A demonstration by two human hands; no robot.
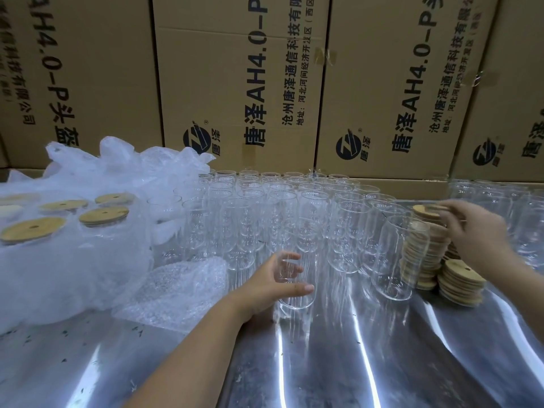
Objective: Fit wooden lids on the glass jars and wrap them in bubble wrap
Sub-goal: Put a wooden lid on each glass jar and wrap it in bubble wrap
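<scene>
Several clear glass jars (282, 201) stand in rows across the middle of the metal table (382, 363). My left hand (273, 282) grips the nearest jar (297, 293), fingers and thumb curled round its side. My right hand (474, 228) reaches to the stacks of round wooden lids (424, 254) at the right and pinches the top lid (424, 210). A pile of bubble wrap (179, 287) lies just left of my left hand. Jars with wooden lids fitted (103, 214) stand wrapped in bubble wrap at the far left.
Tall cardboard boxes (241, 83) with printed lettering form a wall behind the table. More bare jars (527, 219) stand at the far right behind my right hand. A loose plastic sheet (117, 160) is heaped behind the wrapped jars.
</scene>
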